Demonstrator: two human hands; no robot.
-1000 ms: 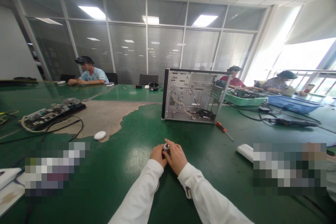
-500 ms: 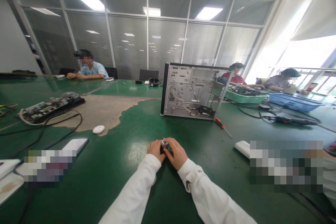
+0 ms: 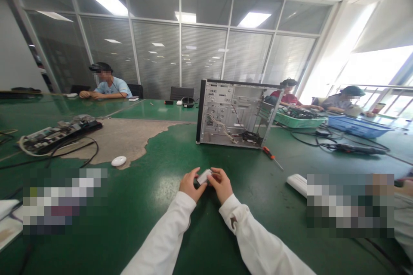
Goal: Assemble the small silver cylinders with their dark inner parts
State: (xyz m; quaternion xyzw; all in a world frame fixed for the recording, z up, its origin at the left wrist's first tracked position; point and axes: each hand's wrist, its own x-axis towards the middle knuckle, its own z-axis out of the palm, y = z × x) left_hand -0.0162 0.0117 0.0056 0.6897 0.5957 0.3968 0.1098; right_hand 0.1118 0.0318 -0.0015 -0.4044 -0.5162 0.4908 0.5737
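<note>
Between my two hands, low over the green table (image 3: 155,240), is a small silver-grey block-like piece (image 3: 204,176) with a darker end at its lower left. Its exact kind does not show. The thumb and fingers of my left hand (image 3: 189,184) close on the left end. At the other end my right hand (image 3: 222,184) pinches the piece between thumb and fingers. Beyond my hands stands a computer case (image 3: 238,114), its side panel off, with loose cables inside. Beside its lower right corner lies an orange-and-black screwdriver (image 3: 272,157).
A circuit assembly with cables (image 3: 61,133) and a white round disc (image 3: 118,161) lie left. On the right are a green basket (image 3: 300,122), a blue basket (image 3: 359,126) and a black corded tool (image 3: 359,149). People sit around the table.
The small piece has turned from showing its round metal end to lying slanted with its light side up. My fingers have spread and shifted around it.
</note>
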